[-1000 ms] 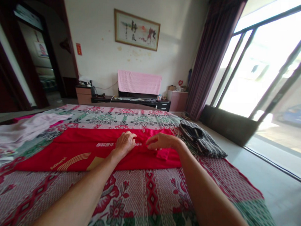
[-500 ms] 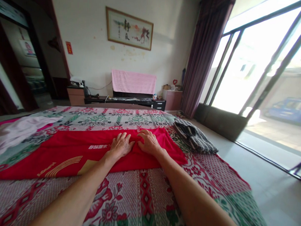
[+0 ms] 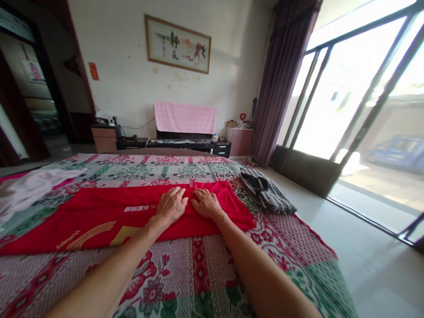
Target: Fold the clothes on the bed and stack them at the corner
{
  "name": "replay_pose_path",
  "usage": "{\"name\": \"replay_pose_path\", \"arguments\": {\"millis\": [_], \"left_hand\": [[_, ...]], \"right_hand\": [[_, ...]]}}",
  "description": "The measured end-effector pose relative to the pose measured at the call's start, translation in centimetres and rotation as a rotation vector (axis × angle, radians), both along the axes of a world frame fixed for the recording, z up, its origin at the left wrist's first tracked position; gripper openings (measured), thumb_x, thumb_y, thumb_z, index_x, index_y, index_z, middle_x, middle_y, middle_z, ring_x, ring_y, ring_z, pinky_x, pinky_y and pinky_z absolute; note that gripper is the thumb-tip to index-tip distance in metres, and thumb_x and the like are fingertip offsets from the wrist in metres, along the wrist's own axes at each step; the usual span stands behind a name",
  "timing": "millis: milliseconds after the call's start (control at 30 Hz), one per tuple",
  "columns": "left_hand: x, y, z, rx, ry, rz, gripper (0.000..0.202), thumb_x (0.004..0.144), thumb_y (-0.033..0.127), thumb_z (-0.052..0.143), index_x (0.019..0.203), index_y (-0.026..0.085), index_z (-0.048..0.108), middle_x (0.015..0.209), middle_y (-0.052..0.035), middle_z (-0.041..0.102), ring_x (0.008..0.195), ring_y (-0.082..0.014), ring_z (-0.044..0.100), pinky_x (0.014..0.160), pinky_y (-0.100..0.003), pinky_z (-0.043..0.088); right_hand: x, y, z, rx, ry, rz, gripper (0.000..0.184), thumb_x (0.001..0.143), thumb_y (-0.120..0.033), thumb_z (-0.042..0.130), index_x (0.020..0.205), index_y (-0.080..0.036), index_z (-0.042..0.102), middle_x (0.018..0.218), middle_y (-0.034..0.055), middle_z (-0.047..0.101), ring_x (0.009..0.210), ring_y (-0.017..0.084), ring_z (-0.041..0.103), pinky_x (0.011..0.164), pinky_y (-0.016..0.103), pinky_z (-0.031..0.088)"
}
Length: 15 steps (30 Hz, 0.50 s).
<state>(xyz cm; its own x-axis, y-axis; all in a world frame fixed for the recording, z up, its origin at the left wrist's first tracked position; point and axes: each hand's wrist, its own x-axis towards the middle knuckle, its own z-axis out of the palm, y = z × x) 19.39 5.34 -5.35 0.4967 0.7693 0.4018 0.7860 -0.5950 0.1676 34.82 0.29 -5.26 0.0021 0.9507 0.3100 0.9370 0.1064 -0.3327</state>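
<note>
on a patterned cover point(image 3: 180, 274) lies red fabric point(image 3: 102, 204); left hand point(image 3: 172, 205) and right hand point(image 3: 206, 203) rest atop, each grip apart.

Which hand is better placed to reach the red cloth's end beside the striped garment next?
Probably the right hand: it rests on the red cloth nearer that end, while the left hand lies nearer the white lettering.

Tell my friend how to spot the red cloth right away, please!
Find the big flowery cover spread out in front. On it, the left hand and right hand rest on a long red cloth. It lies between a pale cloth and a dark striped cloth, but only it shows white writing and curved gold stripes.
</note>
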Motion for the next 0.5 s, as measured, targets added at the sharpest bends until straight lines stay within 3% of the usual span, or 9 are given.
{"name": "replay_pose_path", "arguments": {"millis": [67,167,267,400,500], "left_hand": [[0.5,-0.9,0.7,-0.002,-0.006,-0.059,0.041,0.092,0.031,0.040,0.127,0.017,0.057,0.133,-0.0114,0.056,0.124,-0.0221,0.049,0.105,-0.033,0.038],[0.9,-2.2,1.0,-0.026,0.038,-0.073,0.039,0.091,0.033,0.042,0.122,0.019,0.061,0.135,-0.0108,0.054,0.128,-0.0263,0.046,0.107,-0.041,0.037],[0.5,-3.0,0.0,-0.091,0.078,-0.024,0.042,0.091,0.038,0.043,0.124,0.019,0.060,0.139,-0.0120,0.051,0.131,-0.0300,0.043,0.106,-0.048,0.036],[-0.2,-3.4,-1.6,-0.108,0.070,-0.032,0.048,0.092,0.042,0.039,0.132,0.019,0.053,0.146,-0.0112,0.044,0.135,-0.0284,0.038,0.109,-0.047,0.033],[-0.3,-3.5,-1.7,-0.097,0.051,-0.035,0.049,0.092,0.042,0.041,0.133,0.019,0.052,0.146,-0.0110,0.044,0.136,-0.0275,0.037,0.109,-0.044,0.033]], "right_hand": [[0.4,0.2,0.0,0.023,0.107,-0.044,0.039,0.092,-0.027,0.036,0.128,-0.024,0.051,0.137,0.0046,0.053,0.124,0.018,0.047,0.103,0.035,0.035],[1.1,0.5,-0.1,0.049,0.207,-0.111,0.044,0.091,-0.018,0.033,0.132,-0.021,0.050,0.134,0.0054,0.057,0.120,0.014,0.053,0.101,0.026,0.038],[1.3,0.6,-0.2,0.061,0.155,-0.101,0.044,0.087,-0.012,0.036,0.125,-0.022,0.057,0.127,0.0042,0.062,0.117,0.015,0.056,0.101,0.025,0.039],[1.1,0.5,-0.3,0.076,0.103,-0.132,0.046,0.083,-0.007,0.037,0.118,-0.021,0.063,0.121,0.0058,0.065,0.112,0.015,0.059,0.099,0.023,0.040],[0.9,0.5,-0.3,0.067,0.109,-0.141,0.044,0.082,-0.007,0.039,0.117,-0.019,0.063,0.119,0.0069,0.066,0.109,0.016,0.061,0.096,0.023,0.041]]}}
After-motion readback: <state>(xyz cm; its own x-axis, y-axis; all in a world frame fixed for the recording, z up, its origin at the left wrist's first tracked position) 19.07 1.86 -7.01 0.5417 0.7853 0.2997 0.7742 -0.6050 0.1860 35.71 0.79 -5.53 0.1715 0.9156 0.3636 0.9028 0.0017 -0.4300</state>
